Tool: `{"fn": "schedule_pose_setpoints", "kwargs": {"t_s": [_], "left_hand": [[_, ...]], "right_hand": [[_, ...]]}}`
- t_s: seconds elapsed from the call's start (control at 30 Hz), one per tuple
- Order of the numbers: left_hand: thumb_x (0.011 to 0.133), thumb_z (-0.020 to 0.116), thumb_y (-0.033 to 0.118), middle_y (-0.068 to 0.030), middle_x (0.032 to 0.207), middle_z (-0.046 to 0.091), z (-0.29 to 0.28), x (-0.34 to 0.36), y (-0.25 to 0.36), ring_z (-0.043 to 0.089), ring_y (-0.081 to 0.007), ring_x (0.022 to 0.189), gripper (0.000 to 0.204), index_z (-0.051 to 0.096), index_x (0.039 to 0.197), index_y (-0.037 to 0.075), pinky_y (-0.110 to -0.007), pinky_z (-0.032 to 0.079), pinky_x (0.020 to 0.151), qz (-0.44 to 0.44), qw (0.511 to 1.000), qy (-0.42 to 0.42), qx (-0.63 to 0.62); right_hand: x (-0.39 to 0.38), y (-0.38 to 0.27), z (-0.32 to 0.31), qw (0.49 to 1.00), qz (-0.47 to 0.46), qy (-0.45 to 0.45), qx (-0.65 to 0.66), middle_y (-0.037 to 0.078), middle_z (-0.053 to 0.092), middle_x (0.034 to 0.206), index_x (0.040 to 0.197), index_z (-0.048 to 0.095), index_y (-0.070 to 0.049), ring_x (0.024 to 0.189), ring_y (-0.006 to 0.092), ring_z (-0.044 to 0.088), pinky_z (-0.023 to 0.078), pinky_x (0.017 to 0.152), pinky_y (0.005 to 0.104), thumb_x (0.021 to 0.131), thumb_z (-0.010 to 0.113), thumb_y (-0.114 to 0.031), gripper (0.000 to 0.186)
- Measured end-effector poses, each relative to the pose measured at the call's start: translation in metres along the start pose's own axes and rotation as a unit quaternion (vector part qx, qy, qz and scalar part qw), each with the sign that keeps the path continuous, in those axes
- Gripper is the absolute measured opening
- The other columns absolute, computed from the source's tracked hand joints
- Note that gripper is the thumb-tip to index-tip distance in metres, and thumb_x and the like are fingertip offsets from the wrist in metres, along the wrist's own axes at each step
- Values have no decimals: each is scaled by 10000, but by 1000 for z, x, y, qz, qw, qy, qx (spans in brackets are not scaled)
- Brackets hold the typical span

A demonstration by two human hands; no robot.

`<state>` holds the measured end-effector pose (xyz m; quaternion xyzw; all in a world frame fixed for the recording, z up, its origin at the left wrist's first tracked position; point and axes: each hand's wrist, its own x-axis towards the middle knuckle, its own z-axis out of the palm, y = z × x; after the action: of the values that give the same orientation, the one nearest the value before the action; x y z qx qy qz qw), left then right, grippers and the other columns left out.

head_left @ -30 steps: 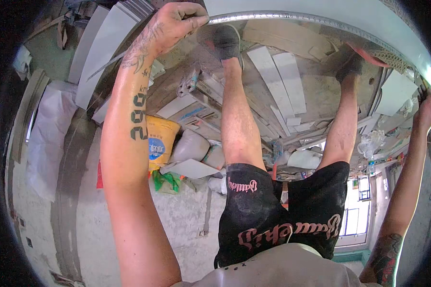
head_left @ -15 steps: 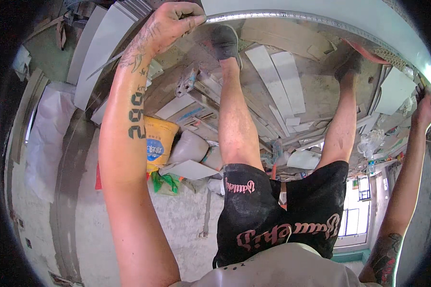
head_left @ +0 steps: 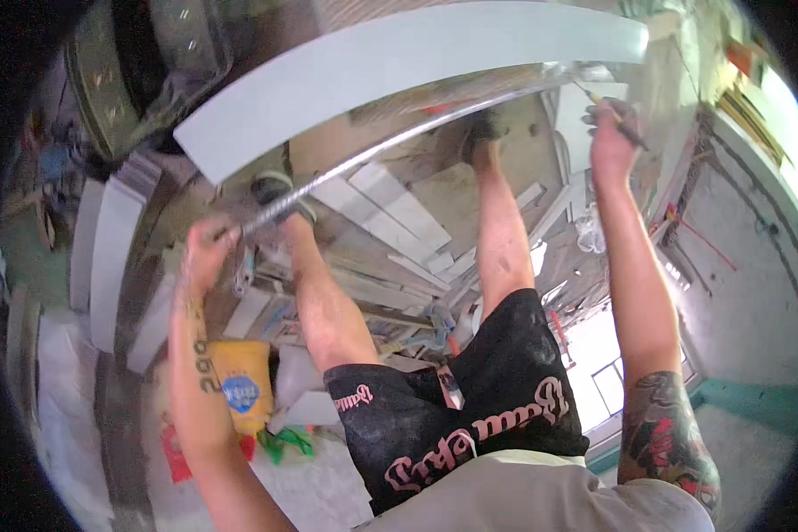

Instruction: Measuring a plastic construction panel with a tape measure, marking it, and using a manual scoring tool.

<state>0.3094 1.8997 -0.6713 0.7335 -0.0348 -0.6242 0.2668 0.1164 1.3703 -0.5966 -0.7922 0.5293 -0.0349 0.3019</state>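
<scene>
A long white panel strip (head_left: 399,66) curves across the top of the view. Between it and my legs stretches a metal tape measure blade (head_left: 372,151), slanting up from left to right. My left hand (head_left: 211,253), blurred, is closed around the blade's left end. My right hand (head_left: 614,142) is beside the panel's right end, fingers closed on a slim pen-like tool (head_left: 619,120) with a pale front and a dark back end. The blade's far end near my right hand is blurred, and I cannot make out the tape case.
More white strips (head_left: 399,204) and offcuts lie on the dusty floor between my feet. A yellow sack (head_left: 242,381) and white panels (head_left: 115,257) are on the left. A dark bag-like object (head_left: 106,89) sits at the upper left. A grey wall (head_left: 736,222) rises at right.
My left hand and its tape end have come off the panel edge, down toward me. My right hand, with the pen-like tool now plain, appears farther left and higher. The view has shifted.
</scene>
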Motion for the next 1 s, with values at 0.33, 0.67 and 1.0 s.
{"fn": "schedule_pose_setpoints", "kwargs": {"t_s": [0.33, 0.67, 1.0], "left_hand": [[802, 627, 165, -11, 717, 569, 77, -40, 49, 489, -87, 660, 170, 622, 819, -4, -253, 417, 595, 8, 989, -120, -91], [800, 645, 259, -180, 780, 623, 160, -29, 178, 615, -296, 733, 321, 609, 937, -28, -374, 472, 682, 43, 979, -141, 138], [813, 626, 271, -246, 784, 590, 259, 13, 309, 581, -406, 775, 327, 577, 934, -29, -421, 464, 673, 140, 982, -79, 98]], "right_hand": [[-76, 100, -61, 990, 23, 69, -118, 123, 613, 939, 1065, 572, -28, 857, 250, 588, 463, 759, 336, 865, 585, -203, 266], [-73, 148, -81, 956, 130, -187, -187, 261, 586, 994, 1124, 513, 53, 951, 415, 559, 453, 816, 442, 831, 557, -221, 403], [-64, 60, -110, 867, -78, -485, -85, 154, 565, 888, 980, 545, -14, 813, 324, 590, 482, 710, 404, 794, 563, -170, 244]]}}
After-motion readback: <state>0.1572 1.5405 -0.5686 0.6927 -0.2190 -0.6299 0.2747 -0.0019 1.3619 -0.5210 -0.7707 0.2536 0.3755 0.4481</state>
